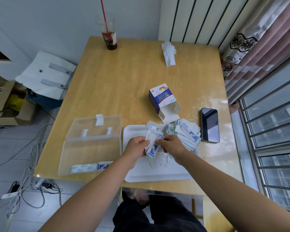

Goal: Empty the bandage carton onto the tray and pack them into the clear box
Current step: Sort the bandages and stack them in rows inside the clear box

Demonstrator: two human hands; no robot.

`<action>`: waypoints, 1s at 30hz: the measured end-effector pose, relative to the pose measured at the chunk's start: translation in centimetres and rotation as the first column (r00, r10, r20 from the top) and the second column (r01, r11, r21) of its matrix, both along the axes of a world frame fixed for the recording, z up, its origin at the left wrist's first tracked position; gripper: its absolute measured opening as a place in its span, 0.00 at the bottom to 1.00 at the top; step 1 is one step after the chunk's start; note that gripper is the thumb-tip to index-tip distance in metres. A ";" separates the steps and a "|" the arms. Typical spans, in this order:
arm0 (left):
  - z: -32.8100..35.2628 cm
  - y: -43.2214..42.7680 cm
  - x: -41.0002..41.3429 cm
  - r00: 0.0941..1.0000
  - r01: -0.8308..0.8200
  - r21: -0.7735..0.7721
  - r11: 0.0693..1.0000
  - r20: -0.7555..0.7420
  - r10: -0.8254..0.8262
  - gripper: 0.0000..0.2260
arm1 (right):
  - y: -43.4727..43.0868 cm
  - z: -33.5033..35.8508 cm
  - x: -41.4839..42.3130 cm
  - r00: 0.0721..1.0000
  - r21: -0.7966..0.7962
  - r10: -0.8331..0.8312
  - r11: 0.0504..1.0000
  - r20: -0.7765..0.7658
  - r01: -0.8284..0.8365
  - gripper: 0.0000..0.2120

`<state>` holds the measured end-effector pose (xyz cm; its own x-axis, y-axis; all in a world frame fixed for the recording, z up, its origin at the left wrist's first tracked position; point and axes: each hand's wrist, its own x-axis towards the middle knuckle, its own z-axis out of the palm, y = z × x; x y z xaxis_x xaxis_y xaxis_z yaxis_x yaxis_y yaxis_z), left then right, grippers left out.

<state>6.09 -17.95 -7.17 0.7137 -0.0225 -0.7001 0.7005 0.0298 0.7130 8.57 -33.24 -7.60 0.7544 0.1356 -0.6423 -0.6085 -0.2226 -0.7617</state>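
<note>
seemingly carton (161, 97) reads "chuangkoutie"; bandages (189, 133) printed blue

Around the white tray (157, 173): navy-and-white carton (159, 97) behind it, blue-printed white bandages (189, 133) on it, black phone (210, 125) to its right.

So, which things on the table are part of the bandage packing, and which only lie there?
For the job: bandage carton, loose bandages, tray, clear box, bundle held by left hand and right hand.
Just lying about: phone, drink cup, crumpled tissue.
</note>
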 end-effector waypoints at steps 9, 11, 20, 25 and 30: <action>0.0 0.7 0.4 0.893 -0.312 -0.220 0.924 -0.401 0.206 0.12 | -0.6 0.4 0.0 0.995 0.144 -0.055 0.987 -0.088 0.067 0.15; -0.1 0.7 0.4 0.883 -0.318 -0.259 0.912 -0.430 0.186 0.12 | -0.4 0.7 0.0 0.989 0.184 -0.055 0.980 -0.137 0.080 0.15; -0.1 0.1 -0.1 0.899 -0.223 -0.247 0.943 -0.427 0.101 0.12 | 0.4 0.6 -0.3 0.998 0.075 0.054 0.996 -0.045 -0.051 0.19; -0.1 0.2 -0.2 0.923 -0.157 -0.240 0.958 -0.381 0.055 0.11 | 0.6 0.6 -0.7 0.997 0.069 0.078 0.995 -0.003 -0.078 0.06; -0.3 0.5 -0.6 0.939 -0.048 -0.267 0.963 -0.341 -0.048 0.09 | 1.0 1.1 -0.8 0.988 0.134 0.154 0.979 0.027 -0.156 0.12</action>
